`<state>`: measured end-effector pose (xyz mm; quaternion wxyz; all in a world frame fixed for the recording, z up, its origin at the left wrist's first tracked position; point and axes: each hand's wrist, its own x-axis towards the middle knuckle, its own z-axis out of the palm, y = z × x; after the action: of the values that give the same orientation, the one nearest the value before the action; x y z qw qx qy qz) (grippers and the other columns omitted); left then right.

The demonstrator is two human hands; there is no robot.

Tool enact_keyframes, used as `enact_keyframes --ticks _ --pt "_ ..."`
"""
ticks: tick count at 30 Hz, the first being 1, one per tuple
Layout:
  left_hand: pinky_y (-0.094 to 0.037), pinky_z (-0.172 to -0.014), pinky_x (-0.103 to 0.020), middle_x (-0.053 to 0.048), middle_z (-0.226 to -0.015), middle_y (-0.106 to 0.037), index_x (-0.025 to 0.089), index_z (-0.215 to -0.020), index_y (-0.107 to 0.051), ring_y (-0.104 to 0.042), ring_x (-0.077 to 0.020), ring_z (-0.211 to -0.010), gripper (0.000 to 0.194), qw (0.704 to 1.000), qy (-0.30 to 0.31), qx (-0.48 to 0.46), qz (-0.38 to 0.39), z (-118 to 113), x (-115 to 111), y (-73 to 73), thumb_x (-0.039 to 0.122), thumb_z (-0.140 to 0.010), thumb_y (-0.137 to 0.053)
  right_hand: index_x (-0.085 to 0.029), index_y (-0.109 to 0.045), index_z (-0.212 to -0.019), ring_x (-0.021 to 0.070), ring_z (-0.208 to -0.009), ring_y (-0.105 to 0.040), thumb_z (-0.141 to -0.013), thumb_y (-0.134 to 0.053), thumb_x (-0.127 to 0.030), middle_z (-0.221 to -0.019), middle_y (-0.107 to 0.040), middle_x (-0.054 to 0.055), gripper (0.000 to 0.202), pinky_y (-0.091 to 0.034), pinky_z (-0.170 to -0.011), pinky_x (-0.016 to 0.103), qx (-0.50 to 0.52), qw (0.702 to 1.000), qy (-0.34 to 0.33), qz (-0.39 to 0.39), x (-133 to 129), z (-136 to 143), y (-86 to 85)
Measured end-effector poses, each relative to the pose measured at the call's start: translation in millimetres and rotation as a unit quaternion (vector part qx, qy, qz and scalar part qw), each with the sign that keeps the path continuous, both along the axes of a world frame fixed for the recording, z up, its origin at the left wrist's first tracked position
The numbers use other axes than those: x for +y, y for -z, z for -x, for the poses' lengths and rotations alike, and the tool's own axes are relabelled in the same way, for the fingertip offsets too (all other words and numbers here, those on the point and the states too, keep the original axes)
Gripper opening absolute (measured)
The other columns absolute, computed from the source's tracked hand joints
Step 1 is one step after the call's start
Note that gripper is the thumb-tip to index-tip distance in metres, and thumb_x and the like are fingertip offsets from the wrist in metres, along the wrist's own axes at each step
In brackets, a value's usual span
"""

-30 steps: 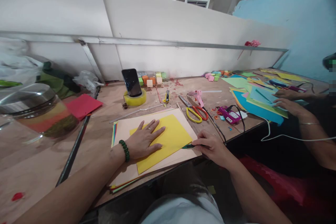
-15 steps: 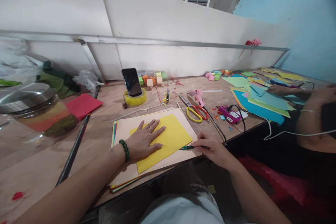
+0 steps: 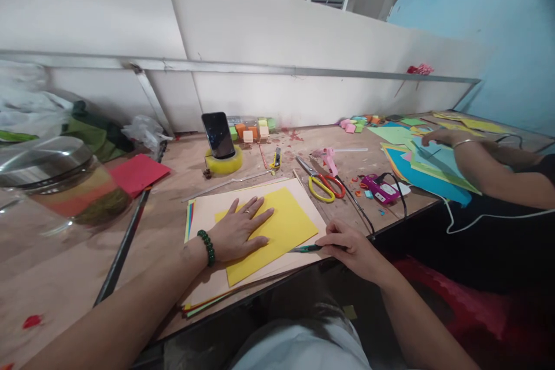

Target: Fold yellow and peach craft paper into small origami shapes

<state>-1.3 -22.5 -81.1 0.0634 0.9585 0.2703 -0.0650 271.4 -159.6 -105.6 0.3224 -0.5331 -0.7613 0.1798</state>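
My left hand [image 3: 240, 229] lies flat with its fingers spread on a folded yellow sheet [image 3: 284, 214], pressing it onto a stack of paper with a pale peach sheet [image 3: 206, 280] on top. Between the thumb and fingers of my right hand [image 3: 353, 247] is a slim green utility knife [image 3: 309, 248]. Its thin pale tip points left, close to the lower right edge of the yellow sheet. I cannot tell whether the tip touches the paper. My right fingers cover the handle's rear end.
Beyond the stack lie scissors [image 3: 321, 180], a pink glue gun [image 3: 329, 161], a yellow cutter [image 3: 276, 157] and a purple device [image 3: 381, 189]. A phone [image 3: 218, 136] leans on a yellow tape roll [image 3: 224, 163]. At left stands a glass jar [image 3: 65, 185]. A co-worker's arm [image 3: 498, 165] reaches over coloured papers.
My right hand's knife has shifted slightly left and down along the yellow sheet's edge. My left hand stays put. The co-worker's arm has moved forward and left over the papers.
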Motion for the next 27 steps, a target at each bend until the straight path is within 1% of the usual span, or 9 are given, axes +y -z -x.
enact_keyframes --ticks 4,7,13,16,22,27 --pt "-0.013 -0.112 -0.062 -0.017 -0.158 -0.017 0.026 -0.151 -0.022 -0.015 -0.034 -0.146 0.067 1.0 -0.001 0.0 -0.003 0 0 0.3 0.062 -0.095 -0.028 -0.022 -0.074 -0.097 0.014 -0.071 -0.056 -0.095 -0.051 -0.032 -0.081 -0.054 0.004 0.025 -0.044 -0.063 0.025 -0.015 0.999 -0.01 -0.03 -1 7 -3.9" --pt "-0.012 -0.112 -0.063 -0.017 -0.158 -0.017 0.026 -0.151 -0.022 -0.014 -0.0341 -0.146 0.067 1.0 0.002 0.003 0.003 0 0 -0.5 0.062 -0.095 -0.027 -0.022 -0.073 -0.095 0.0138 -0.071 -0.057 -0.095 -0.053 -0.031 -0.081 -0.055 0.004 0.023 -0.044 -0.062 0.024 -0.024 0.999 -0.022 -0.033 -1 11 -5.1" --pt "-0.013 -0.111 -0.064 -0.018 -0.158 -0.015 0.025 -0.152 -0.021 -0.014 -0.0341 -0.146 0.067 1.0 -0.001 0.006 0.002 -1 -1 -0.6 0.06 -0.095 -0.028 -0.022 -0.073 -0.098 0.0141 -0.074 -0.058 -0.095 -0.053 -0.03 -0.083 -0.056 0.004 0.021 -0.046 -0.064 0.025 -0.014 0.999 -0.012 -0.045 0 17 -1.6" --pt "-0.013 -0.111 -0.064 -0.02 -0.158 -0.013 0.023 -0.152 -0.02 -0.012 -0.0343 -0.146 0.068 1.0 0.001 0.006 -0.002 0 0 -2.5 0.06 -0.095 -0.028 -0.023 -0.072 -0.098 0.0139 -0.074 -0.058 -0.094 -0.054 -0.03 -0.083 -0.056 0.003 0.02 -0.046 -0.064 0.025 -0.017 0.999 -0.011 -0.037 0 17 0.1" --pt "-0.012 -0.111 -0.064 -0.017 -0.159 -0.013 0.025 -0.151 -0.022 -0.013 -0.0341 -0.146 0.066 1.0 0.016 0.008 0.005 14 -2 -8.4 0.06 -0.096 -0.025 -0.022 -0.07 -0.099 0.0152 -0.077 -0.06 -0.094 -0.054 -0.026 -0.086 -0.058 0.004 0.017 -0.048 -0.067 0.026 -0.017 1.0 -0.017 -0.019 0 16 0.1" --pt "-0.012 -0.112 -0.063 -0.017 -0.159 -0.014 0.025 -0.152 -0.021 -0.014 -0.033 -0.146 0.067 1.0 0.009 0.012 0.005 23 -6 -5.7 0.061 -0.095 -0.026 -0.022 -0.069 -0.098 0.0159 -0.079 -0.061 -0.095 -0.051 -0.026 -0.086 -0.06 0.005 0.018 -0.047 -0.067 0.027 -0.034 0.999 -0.022 -0.033 -1 20 -4.1"
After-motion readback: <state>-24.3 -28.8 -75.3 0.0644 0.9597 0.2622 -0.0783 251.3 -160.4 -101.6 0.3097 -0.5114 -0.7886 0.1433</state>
